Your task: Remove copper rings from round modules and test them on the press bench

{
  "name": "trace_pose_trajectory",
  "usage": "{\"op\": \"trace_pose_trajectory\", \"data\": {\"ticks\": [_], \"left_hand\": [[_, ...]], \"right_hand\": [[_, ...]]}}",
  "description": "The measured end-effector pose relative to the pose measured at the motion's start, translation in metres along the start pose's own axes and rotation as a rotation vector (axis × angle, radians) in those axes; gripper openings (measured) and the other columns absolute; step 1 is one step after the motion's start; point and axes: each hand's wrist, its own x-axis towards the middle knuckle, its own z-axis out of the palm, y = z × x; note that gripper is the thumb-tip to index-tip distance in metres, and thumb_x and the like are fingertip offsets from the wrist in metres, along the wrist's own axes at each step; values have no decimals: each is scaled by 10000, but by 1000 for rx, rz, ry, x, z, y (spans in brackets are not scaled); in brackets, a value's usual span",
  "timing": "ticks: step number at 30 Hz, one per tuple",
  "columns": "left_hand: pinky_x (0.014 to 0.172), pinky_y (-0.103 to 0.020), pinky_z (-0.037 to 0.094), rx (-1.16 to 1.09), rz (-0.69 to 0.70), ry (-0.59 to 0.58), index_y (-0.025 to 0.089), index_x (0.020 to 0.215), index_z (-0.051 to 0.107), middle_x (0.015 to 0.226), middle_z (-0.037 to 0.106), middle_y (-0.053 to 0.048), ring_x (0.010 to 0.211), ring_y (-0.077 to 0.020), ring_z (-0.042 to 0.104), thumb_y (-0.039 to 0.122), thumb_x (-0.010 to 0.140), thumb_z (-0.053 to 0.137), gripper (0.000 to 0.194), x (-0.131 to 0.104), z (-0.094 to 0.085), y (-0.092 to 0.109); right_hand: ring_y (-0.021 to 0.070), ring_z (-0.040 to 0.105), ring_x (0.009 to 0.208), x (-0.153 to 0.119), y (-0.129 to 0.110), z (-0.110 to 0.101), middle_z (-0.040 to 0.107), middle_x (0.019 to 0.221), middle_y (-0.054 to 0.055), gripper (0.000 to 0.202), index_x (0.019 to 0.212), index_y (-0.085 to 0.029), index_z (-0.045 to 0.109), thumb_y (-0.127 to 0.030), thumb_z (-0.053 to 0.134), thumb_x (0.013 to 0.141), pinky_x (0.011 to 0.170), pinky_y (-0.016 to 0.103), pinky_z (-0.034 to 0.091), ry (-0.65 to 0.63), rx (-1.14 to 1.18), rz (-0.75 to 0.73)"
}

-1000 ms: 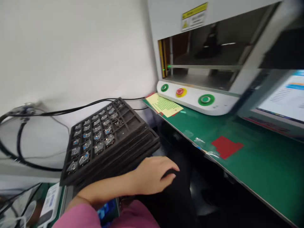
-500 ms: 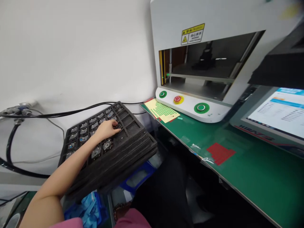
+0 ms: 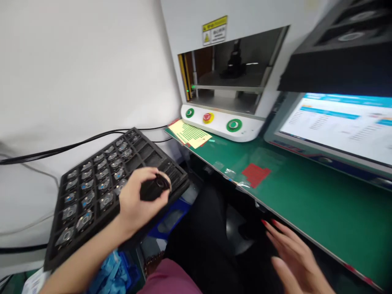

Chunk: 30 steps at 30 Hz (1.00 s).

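Observation:
My left hand (image 3: pixel 137 200) is closed round a small dark round part (image 3: pixel 161 183), held by its edges above the near right part of a black tray (image 3: pixel 180 175). Rows of small metal-and-black parts (image 3: pixel 105 200) sit in the tray's compartments; several compartments at its right side hold nothing. More black trays seem to lie stacked under it. At the lower right, my right hand (image 3: pixel 294 257) is held below the green table's edge, fingers stretched out and apart, with nothing in it.
A white machine (image 3: pixel 220 122) with green and red buttons stands behind the green table (image 3: pixel 294 183). A monitor (image 3: pixel 337 126) is at the right. Red tape (image 3: pixel 256 174) and a yellow dotted sheet (image 3: pixel 190 134) lie on the table. Blue cloths (image 3: pixel 112 273) sit low left; black cables (image 3: pixel 61 152) cross the wall.
My left hand has lifted the dark part out of the tray and brought it nearer. My right hand has come into view at the lower right. The camera view has shifted rightward.

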Motion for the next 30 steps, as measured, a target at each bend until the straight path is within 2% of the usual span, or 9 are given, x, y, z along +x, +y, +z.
{"op": "trace_pose_trajectory", "data": {"ticks": [4, 7, 11, 14, 16, 21, 23, 27, 30], "left_hand": [[777, -319, 628, -374, 60, 40, 187, 1051, 519, 990, 666, -59, 884, -195, 729, 77, 697, 748, 436, -26, 47, 50], [751, -335, 654, -549, 113, 5, 203, 1042, 525, 976, 646, -56, 869, -203, 736, 117, 732, 748, 391, -28, 76, 79], [742, -335, 668, -737, 259, 8, 189, 1086, 546, 986, 640, -85, 888, -217, 733, 212, 791, 764, 367, -24, 96, 106], [781, -329, 657, -877, 211, -15, 202, 1131, 551, 1016, 652, -84, 915, -207, 725, 128, 757, 778, 444, -20, 99, 115], [826, -328, 635, -1051, 16, -227, 228, 1140, 555, 1029, 672, -77, 941, -199, 720, 126, 760, 778, 452, -16, 99, 115], [696, -297, 594, -1820, -524, -1452, 205, 1184, 566, 1009, 682, -101, 831, -193, 711, 636, 814, 662, 576, -2, 111, 104], [616, -248, 538, -1943, -535, -1711, 182, 1180, 577, 984, 659, -103, 735, -152, 661, 709, 833, 572, 631, 0, 115, 103], [481, -169, 323, -1861, -494, -1721, 158, 1030, 587, 774, 497, -7, 559, -57, 416, 641, 916, 506, 503, 2, 111, 112], [450, -184, 190, -1841, -648, -1540, 180, 968, 543, 734, 354, 41, 521, -47, 264, 574, 943, 507, 397, -2, 106, 121]], "right_hand": [[324, 565, 1285, 10, -41, 28, 583, 1368, 130, 252, 1109, -260, 694, -382, 655, 893, 1005, 472, 534, -72, -117, -168], [343, 490, 1355, 17, -63, 35, 526, 1425, 144, 341, 1189, -256, 651, -334, 706, 861, 1048, 567, 482, 7, -154, -259], [315, 458, 1384, 19, -72, 31, 500, 1448, 116, 251, 1097, -249, 661, -175, 694, 859, 1110, 583, 422, 160, -156, -354], [315, 423, 1410, 20, -73, 17, 494, 1462, 99, 212, 1025, -240, 678, -107, 664, 862, 1137, 603, 379, 168, -186, -389], [332, 365, 1447, 25, -77, 1, 489, 1474, 94, 209, 1035, -245, 692, -125, 665, 866, 1145, 623, 355, 99, -222, -401], [335, 302, 1482, 48, -98, -40, 531, 1460, 60, 158, 1004, -266, 741, -211, 688, 866, 1160, 592, 349, -247, -337, -471], [313, 309, 1482, 58, -106, -46, 544, 1452, 49, 129, 984, -266, 754, -235, 687, 878, 1168, 550, 358, -361, -360, -475], [301, 358, 1460, 67, -109, -42, 581, 1414, 54, 103, 956, -258, 767, -267, 685, 894, 1152, 520, 395, -465, -389, -438], [291, 526, 1338, 53, -103, -32, 617, 1368, 73, 207, 1065, -274, 750, -211, 710, 872, 1077, 492, 489, -264, -400, -425]]}}
